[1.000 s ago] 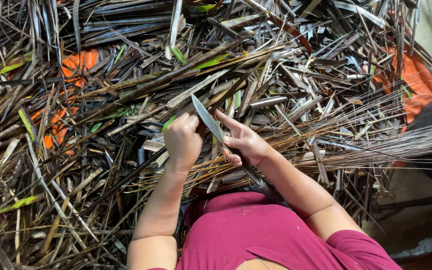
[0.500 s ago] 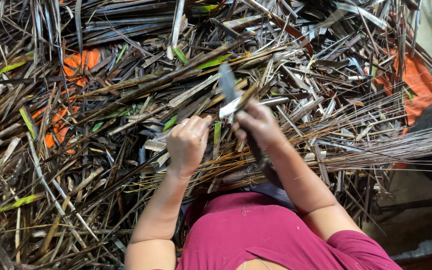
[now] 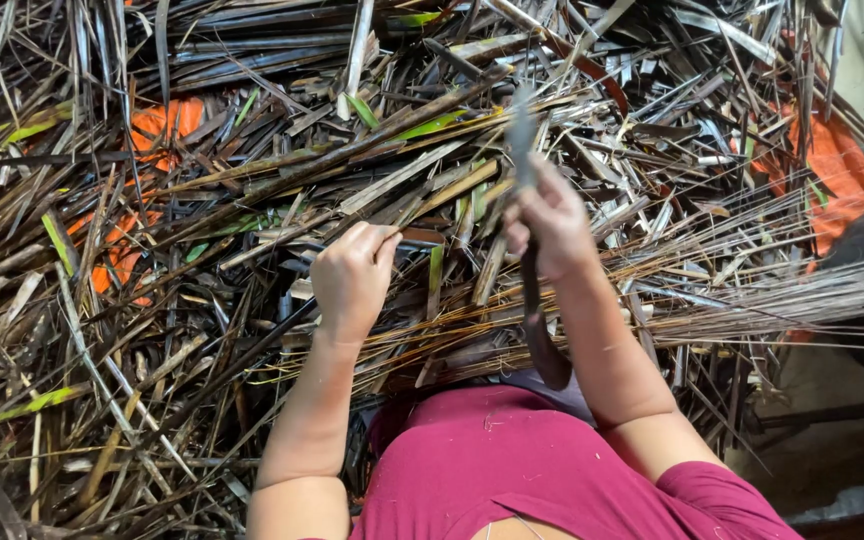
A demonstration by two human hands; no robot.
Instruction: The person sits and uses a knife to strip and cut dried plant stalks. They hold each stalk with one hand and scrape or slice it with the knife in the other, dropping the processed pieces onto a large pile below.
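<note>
Left hand (image 3: pixel 352 278) is curled shut on a leaf strip (image 3: pixel 422 238) at its fingertips. Right hand (image 3: pixel 549 222) grips a knife (image 3: pixel 530 260), blade blurred above its fingers, handle below.

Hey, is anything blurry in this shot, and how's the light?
Head view: the right hand and the knife it grips are smeared by motion blur, the blade almost ghostly; the left hand and the heap of dry leaf strips are sharper; the light is soft and even, with no glare or hard shadows.
</note>
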